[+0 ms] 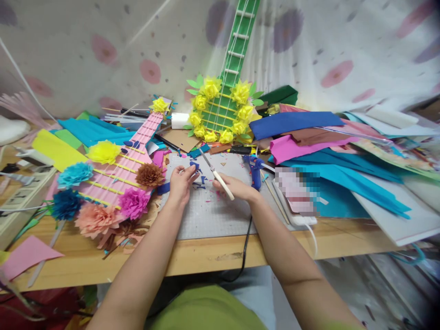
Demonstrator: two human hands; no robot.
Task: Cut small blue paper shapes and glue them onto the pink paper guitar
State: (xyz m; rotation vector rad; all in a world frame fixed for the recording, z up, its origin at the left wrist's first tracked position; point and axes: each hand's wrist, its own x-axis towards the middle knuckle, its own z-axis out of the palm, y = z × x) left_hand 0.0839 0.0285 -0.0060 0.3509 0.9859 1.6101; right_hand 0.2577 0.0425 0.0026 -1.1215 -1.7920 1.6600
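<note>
My left hand [182, 181] pinches a small piece of dark blue paper [195, 166] between thumb and fingertips, above the grey cutting mat [220, 222]. My right hand [233, 187] is closed around white-handled scissors [223, 184], seen edge-on, their metal blades pointing up and left past the paper. Whether the blades are apart cannot be made out. Small blue paper scraps [202, 181] lie on the mat between my hands. To the left is a pink paper guitar [113, 178] with colourful paper flowers and several blue pieces near its neck.
A green paper guitar [237, 59] ringed with yellow flowers leans upright at the back. A blue glue gun [255, 172] stands right of my right hand, its black cord over the table edge. Folded coloured paper [295, 124] piles up at right; a power strip [29, 201] lies at left.
</note>
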